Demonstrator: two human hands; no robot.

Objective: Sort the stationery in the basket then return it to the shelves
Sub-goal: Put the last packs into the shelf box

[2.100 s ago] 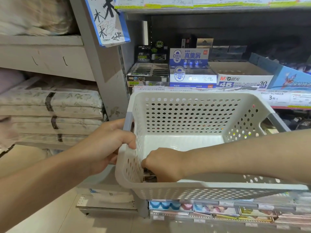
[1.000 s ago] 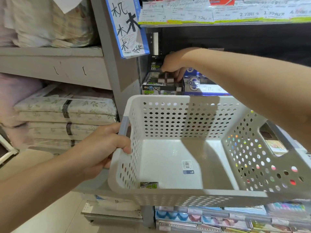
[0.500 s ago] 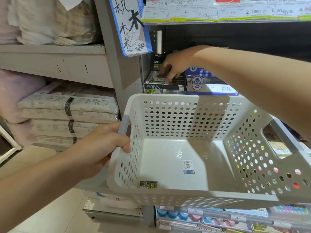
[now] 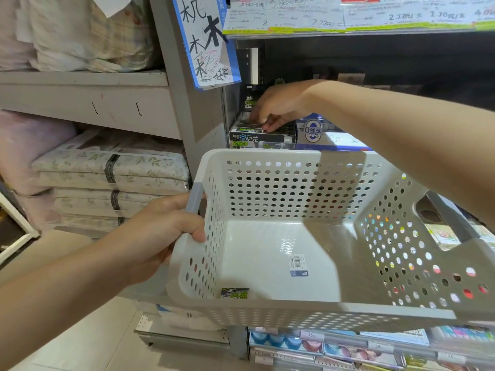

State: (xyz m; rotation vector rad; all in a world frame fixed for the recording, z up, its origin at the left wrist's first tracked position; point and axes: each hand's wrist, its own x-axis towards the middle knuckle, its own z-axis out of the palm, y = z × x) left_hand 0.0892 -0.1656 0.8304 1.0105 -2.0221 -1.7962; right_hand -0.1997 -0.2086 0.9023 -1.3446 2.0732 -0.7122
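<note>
A blue-edged paper sign [image 4: 206, 41] hanging on the shelf post carries handwritten characters, among them "机" and a bold "木", over red scribble. The price strip [image 4: 348, 17] on the upper shelf edge shows "DS-01", "2", "2.7元" and "1.70元", the rest too blurred to read. On the shelf, a white and blue box [image 4: 312, 131] bears a large "0" with small characters; in the basket [image 4: 294, 309], a dark eraser [image 4: 235, 293] reads what looks like "30%", upside down, and a barcode sticker [image 4: 296, 263] lies on the floor.

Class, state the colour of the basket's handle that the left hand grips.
Grey, on a white basket; the handle shows in the head view.
</note>
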